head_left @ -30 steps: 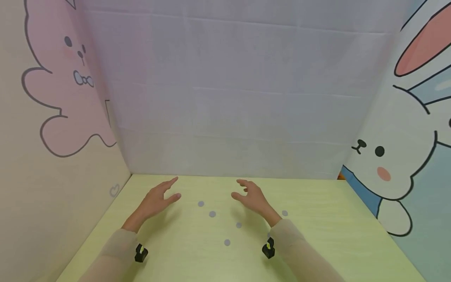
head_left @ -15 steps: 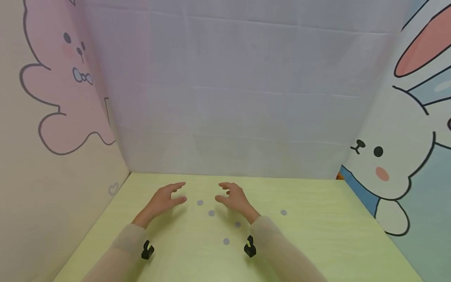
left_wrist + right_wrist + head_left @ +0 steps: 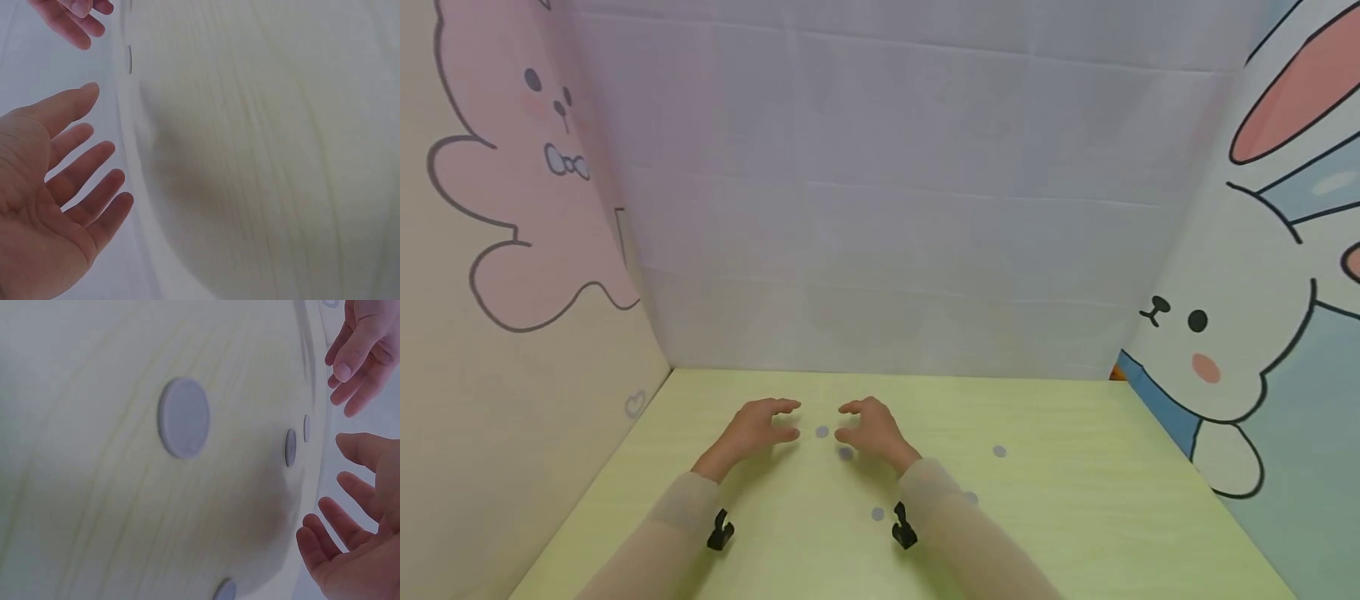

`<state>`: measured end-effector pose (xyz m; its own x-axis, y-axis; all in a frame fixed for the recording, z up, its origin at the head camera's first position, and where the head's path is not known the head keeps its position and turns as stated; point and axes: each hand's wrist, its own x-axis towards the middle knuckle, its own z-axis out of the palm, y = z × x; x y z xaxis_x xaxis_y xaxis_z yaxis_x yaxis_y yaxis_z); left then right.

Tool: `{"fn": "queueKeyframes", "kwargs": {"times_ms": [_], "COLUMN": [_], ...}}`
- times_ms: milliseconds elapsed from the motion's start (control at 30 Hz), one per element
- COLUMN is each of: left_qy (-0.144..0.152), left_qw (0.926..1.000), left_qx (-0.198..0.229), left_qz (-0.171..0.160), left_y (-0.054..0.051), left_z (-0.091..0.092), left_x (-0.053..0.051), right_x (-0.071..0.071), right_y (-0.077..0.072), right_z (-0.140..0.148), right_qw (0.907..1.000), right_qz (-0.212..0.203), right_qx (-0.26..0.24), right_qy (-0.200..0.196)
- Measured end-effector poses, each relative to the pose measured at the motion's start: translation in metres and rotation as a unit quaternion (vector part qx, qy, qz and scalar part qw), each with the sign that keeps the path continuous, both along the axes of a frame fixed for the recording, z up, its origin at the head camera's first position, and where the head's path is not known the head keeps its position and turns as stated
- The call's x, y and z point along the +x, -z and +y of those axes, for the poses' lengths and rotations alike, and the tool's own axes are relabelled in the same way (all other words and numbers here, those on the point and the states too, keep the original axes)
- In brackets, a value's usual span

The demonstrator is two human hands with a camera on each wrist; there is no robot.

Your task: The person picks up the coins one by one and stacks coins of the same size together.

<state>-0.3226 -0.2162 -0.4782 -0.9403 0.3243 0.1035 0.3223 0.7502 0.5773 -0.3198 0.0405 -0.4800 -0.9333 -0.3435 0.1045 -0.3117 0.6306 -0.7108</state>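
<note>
While your left hand [image 3: 754, 429] and right hand [image 3: 874, 429] hover with relaxed, parted fingers, flat, round grey discs [image 3: 185, 417] dot the pale yellow worktop [image 3: 1075, 500], streaked with wood-grain lines; from above, one shows between your hands, another just beside your right hand.

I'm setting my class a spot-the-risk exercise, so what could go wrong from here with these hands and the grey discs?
In the head view, the right hand shows close to a grey disc, so dipping lower might nudge it. Another disc is partly hidden by the right sleeve in that view, so it may be overlooked. The left hand faces the right hand across a gap, so they might bump if brought together.
</note>
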Motion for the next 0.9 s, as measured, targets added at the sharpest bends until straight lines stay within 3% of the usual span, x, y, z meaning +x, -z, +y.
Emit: {"fn": "queueKeyframes", "kwargs": {"times_ms": [333,567,900], "left_qy": [0.011,0.010,0.002], "left_qw": [0.9999,0.9999,0.9993], "left_qx": [-0.006,-0.008,-0.038], "left_qz": [-0.004,-0.007,0.001], "left_y": [0.006,0.008,0.013], "left_z": [0.007,0.013,0.020], "left_x": [-0.005,-0.003,-0.007], "right_x": [-0.004,-0.003,-0.003], "right_y": [0.008,0.011,0.013], "right_z": [-0.012,-0.018,-0.025], "right_qw": [0.9979,0.9933,0.9904], "right_qz": [0.009,0.024,0.051], "right_qx": [0.062,0.113,0.128], "right_qy": [0.011,0.010,0.008]}}
